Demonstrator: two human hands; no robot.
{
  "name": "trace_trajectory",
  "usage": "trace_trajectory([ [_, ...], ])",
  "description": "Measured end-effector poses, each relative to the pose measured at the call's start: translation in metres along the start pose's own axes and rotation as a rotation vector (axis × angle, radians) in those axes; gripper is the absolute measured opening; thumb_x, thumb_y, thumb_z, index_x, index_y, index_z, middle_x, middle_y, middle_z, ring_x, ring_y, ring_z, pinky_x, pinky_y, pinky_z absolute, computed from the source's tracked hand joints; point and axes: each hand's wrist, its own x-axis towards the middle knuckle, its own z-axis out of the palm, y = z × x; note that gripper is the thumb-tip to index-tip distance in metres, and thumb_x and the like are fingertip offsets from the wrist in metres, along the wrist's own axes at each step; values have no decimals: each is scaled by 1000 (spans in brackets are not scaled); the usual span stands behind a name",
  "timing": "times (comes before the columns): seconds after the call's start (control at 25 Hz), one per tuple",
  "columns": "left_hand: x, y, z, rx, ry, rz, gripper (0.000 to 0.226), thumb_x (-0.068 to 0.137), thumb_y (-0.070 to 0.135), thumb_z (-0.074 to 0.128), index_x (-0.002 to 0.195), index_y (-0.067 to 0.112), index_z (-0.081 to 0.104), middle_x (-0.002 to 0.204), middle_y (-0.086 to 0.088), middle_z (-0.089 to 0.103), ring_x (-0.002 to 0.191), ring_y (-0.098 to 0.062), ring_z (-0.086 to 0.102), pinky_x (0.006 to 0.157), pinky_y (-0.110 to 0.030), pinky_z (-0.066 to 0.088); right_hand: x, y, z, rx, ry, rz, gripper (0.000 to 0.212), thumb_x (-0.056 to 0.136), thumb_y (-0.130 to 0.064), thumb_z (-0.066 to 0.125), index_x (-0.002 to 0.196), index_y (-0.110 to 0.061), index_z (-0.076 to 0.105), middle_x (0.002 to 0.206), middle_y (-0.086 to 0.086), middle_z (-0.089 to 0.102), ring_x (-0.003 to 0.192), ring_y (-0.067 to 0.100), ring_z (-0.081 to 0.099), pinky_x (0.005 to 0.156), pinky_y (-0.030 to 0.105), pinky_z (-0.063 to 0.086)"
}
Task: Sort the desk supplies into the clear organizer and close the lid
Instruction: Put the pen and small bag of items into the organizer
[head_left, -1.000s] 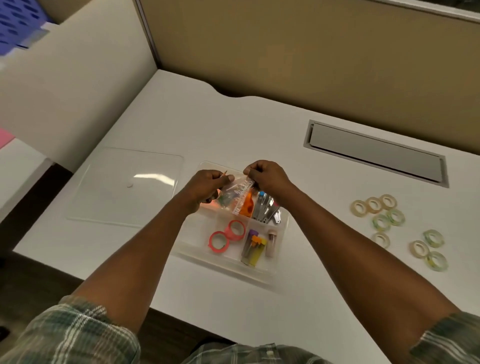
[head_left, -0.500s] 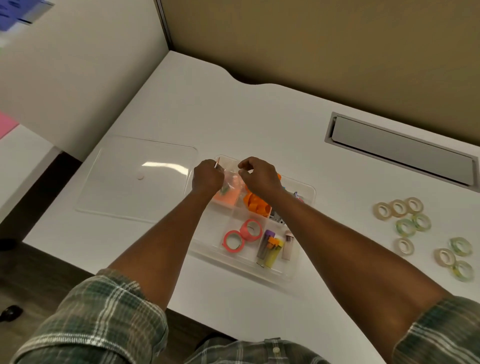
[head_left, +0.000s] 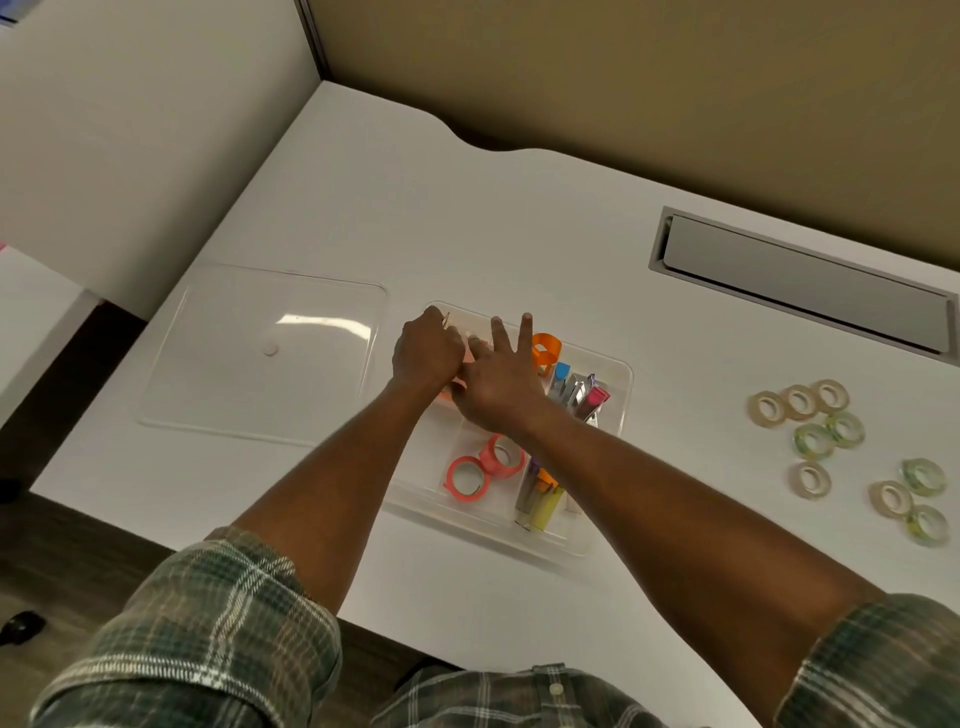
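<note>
The clear organizer sits mid-desk with its lid lying flat to its left. My left hand is closed over the back-left compartment, pinching a small plastic bag whose edge barely shows. My right hand is beside it, touching it, with fingers spread over the same compartment. Pink stock under both hands is mostly hidden. In other compartments lie an orange piece, coloured clips, two pink tape rolls and highlighters.
Several clear and greenish tape rolls lie loose on the white desk at the right. A grey cable hatch is set into the desk at the back right. Partition walls stand behind and to the left.
Both hands have lowered the small bag from above the organizer into its back-left compartment. My right hand's fingers have opened and spread; the view has shifted closer.
</note>
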Motion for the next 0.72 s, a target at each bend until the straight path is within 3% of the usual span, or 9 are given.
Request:
trace_trajectory([
  [0.2, -13, 2, 0, 90, 47, 117, 41, 89, 12, 64, 127, 9, 50, 123, -16, 57, 102, -34, 64, 74, -28, 44, -2, -4, -1, -50, -48, 11, 64, 99, -62, 21, 150, -29, 40, 157, 5, 40, 152, 42, -5, 112, 70, -16],
  [0.32, -17, 1, 1, 133, 21, 114, 37, 89, 12, 64, 123, 8, 52, 124, -17, 51, 98, -35, 64, 72, -30, 48, -4, -4, -1, -51, -73, 10, 62, 99, -61, 23, 148, -28, 44, 156, 6, 40, 152, 42, -8, 111, 70, -15],
  [0.52, -20, -4, 2, 215, -26, 179, 19, 89, 11, 64, 106, 5, 66, 111, -17, 62, 89, -30, 65, 68, -27, 42, -13, 6, -4, 114, 10, -4, 44, 99, -44, 43, 137, -29, 58, 157, 8, 39, 153, 37, 8, 116, 68, -8],
  [0.72, -27, -1, 7, 302, -106, 200, 25, 87, 11, 65, 111, 3, 68, 114, -18, 63, 96, -31, 65, 71, -28, 44, -32, 23, -8, 246, 85, -19, 43, 97, -37, 52, 138, -27, 55, 159, 8, 35, 152, 32, 16, 121, 59, -1],
])
